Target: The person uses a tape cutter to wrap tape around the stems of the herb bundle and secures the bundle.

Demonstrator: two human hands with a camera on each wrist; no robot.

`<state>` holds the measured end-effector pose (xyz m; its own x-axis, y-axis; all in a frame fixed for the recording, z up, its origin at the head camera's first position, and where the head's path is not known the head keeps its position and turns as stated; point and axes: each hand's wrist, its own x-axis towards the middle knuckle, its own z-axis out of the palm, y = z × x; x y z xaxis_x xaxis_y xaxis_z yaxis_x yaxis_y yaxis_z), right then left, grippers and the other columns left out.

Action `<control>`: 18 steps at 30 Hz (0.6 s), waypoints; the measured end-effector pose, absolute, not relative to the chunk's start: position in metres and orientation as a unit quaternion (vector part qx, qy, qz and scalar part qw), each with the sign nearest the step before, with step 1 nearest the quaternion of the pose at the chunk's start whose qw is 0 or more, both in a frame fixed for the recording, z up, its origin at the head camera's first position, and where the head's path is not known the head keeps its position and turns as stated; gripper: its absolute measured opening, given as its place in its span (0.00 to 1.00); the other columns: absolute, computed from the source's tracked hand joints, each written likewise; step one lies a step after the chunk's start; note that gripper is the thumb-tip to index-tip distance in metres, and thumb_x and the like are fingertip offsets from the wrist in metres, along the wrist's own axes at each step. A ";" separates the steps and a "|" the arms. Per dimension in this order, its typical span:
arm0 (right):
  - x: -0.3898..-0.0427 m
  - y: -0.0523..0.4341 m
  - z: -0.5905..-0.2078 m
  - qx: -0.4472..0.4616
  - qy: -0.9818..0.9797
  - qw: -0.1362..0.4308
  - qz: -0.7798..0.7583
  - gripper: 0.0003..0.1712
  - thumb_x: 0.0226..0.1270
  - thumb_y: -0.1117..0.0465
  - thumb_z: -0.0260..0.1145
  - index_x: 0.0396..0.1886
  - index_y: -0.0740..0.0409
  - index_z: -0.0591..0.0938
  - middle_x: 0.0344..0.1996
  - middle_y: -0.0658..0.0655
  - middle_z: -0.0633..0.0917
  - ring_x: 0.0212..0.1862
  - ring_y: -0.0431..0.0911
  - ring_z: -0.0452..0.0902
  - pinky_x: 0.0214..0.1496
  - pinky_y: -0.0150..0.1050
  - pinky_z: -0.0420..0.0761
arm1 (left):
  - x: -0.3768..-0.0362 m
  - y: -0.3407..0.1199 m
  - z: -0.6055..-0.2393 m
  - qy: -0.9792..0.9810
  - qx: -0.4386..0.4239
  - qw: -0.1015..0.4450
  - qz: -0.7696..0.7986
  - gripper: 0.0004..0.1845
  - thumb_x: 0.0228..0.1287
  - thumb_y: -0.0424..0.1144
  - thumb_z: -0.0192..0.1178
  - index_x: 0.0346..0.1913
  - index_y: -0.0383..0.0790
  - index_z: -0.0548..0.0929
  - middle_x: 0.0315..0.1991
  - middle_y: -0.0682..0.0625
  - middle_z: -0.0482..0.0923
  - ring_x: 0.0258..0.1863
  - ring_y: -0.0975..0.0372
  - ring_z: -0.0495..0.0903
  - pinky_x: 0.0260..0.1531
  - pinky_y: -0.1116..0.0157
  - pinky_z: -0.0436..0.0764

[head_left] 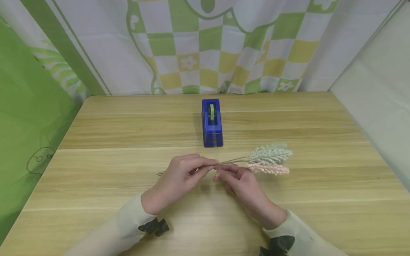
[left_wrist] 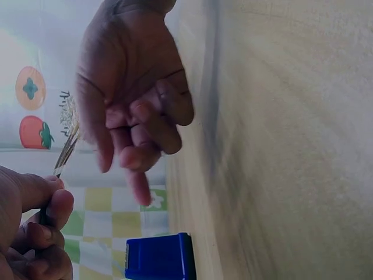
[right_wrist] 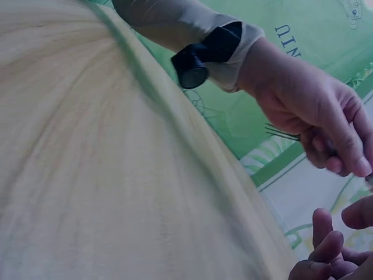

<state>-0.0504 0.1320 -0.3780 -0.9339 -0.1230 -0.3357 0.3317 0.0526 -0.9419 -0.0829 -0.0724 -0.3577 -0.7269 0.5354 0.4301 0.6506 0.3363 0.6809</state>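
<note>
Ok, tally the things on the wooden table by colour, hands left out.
Blue: 1, the blue plastic tape dispenser with its green tape roll.
Pale green: 1, the fluffy pale green dried flower sprig.
Pink: 1, the fluffy pink dried flower sprig.
Total: 3.

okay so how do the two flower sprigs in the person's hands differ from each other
The pale green sprig is bushier and lies farther from the person; the pink sprig is slimmer and nearer. The green head tilts slightly up toward the right, while the pink one runs nearly level. Both have thin stems that meet at the left hand, which pinches them, with the right hand at the same spot.
</note>
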 end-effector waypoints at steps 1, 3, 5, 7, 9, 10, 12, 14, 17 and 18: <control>-0.050 0.133 -0.378 0.071 0.713 0.173 -0.676 0.22 0.77 0.59 0.64 0.63 0.67 0.80 0.34 0.48 0.90 0.26 0.35 0.67 0.30 0.28 0.69 | -0.083 -0.072 -0.357 -0.814 -0.364 0.067 -0.447 0.10 0.71 0.30 0.65 0.51 0.40 0.91 0.37 0.50 0.91 0.26 0.73 0.72 0.27 0.74 0.77; -0.050 0.134 -0.378 0.062 0.724 0.184 -0.662 0.22 0.77 0.58 0.64 0.63 0.66 0.81 0.34 0.49 0.90 0.27 0.36 0.69 0.31 0.28 0.71 | -0.083 -0.072 -0.357 -0.814 -0.364 0.071 -0.447 0.10 0.71 0.30 0.65 0.51 0.40 0.91 0.38 0.50 0.91 0.26 0.73 0.73 0.27 0.74 0.78; -0.048 0.135 -0.378 0.046 0.728 0.192 -0.657 0.22 0.77 0.58 0.64 0.62 0.67 0.81 0.35 0.51 0.89 0.27 0.36 0.69 0.30 0.28 0.71 | -0.084 -0.073 -0.357 -0.813 -0.366 0.074 -0.446 0.10 0.72 0.30 0.65 0.51 0.41 0.91 0.38 0.50 0.91 0.26 0.73 0.73 0.27 0.74 0.78; -0.047 0.137 -0.379 0.018 0.731 0.200 -0.652 0.21 0.78 0.59 0.63 0.61 0.70 0.80 0.35 0.53 0.89 0.26 0.36 0.68 0.29 0.27 0.70 | -0.084 -0.073 -0.357 -0.813 -0.368 0.074 -0.445 0.10 0.72 0.30 0.65 0.51 0.41 0.91 0.37 0.51 0.91 0.26 0.73 0.72 0.27 0.74 0.78; -0.045 0.139 -0.379 -0.026 0.742 0.205 -0.638 0.20 0.79 0.60 0.62 0.59 0.72 0.81 0.36 0.56 0.89 0.26 0.35 0.71 0.29 0.27 0.73 | -0.084 -0.073 -0.356 -0.814 -0.368 0.073 -0.444 0.10 0.72 0.31 0.65 0.51 0.41 0.91 0.37 0.51 0.91 0.25 0.73 0.72 0.26 0.75 0.77; -0.043 0.141 -0.379 -0.055 0.752 0.206 -0.624 0.20 0.79 0.60 0.61 0.58 0.73 0.81 0.36 0.58 0.89 0.27 0.35 0.73 0.30 0.27 0.75 | -0.084 -0.073 -0.356 -0.814 -0.368 0.073 -0.444 0.10 0.72 0.31 0.65 0.51 0.41 0.91 0.37 0.51 0.91 0.25 0.73 0.72 0.26 0.75 0.77; -0.040 0.144 -0.378 -0.124 0.779 0.204 -0.580 0.17 0.80 0.60 0.61 0.54 0.72 0.83 0.35 0.58 0.89 0.29 0.35 0.77 0.33 0.29 0.79 | -0.083 -0.073 -0.356 -0.814 -0.369 0.074 -0.443 0.10 0.72 0.31 0.65 0.51 0.40 0.91 0.37 0.52 0.91 0.25 0.73 0.72 0.26 0.75 0.77; -0.037 0.147 -0.374 -0.191 0.808 0.197 -0.522 0.15 0.80 0.59 0.61 0.48 0.67 0.86 0.32 0.55 0.89 0.31 0.34 0.78 0.36 0.30 0.81 | -0.083 -0.073 -0.356 -0.813 -0.371 0.076 -0.442 0.10 0.73 0.32 0.65 0.51 0.40 0.91 0.36 0.52 0.91 0.25 0.73 0.72 0.26 0.75 0.77; -0.030 0.151 -0.366 -0.258 0.844 0.170 -0.439 0.11 0.79 0.58 0.63 0.41 0.58 0.88 0.28 0.47 0.87 0.31 0.29 0.76 0.36 0.29 0.81 | -0.084 -0.073 -0.357 -0.812 -0.375 0.076 -0.441 0.10 0.73 0.32 0.65 0.51 0.40 0.91 0.36 0.52 0.91 0.25 0.73 0.72 0.26 0.75 0.77; -0.028 0.151 -0.362 -0.270 0.853 0.153 -0.421 0.10 0.79 0.58 0.63 0.40 0.56 0.88 0.28 0.45 0.87 0.30 0.28 0.74 0.35 0.29 0.80 | -0.084 -0.073 -0.358 -0.812 -0.376 0.075 -0.441 0.09 0.72 0.32 0.65 0.51 0.40 0.91 0.35 0.52 0.91 0.25 0.73 0.72 0.26 0.75 0.77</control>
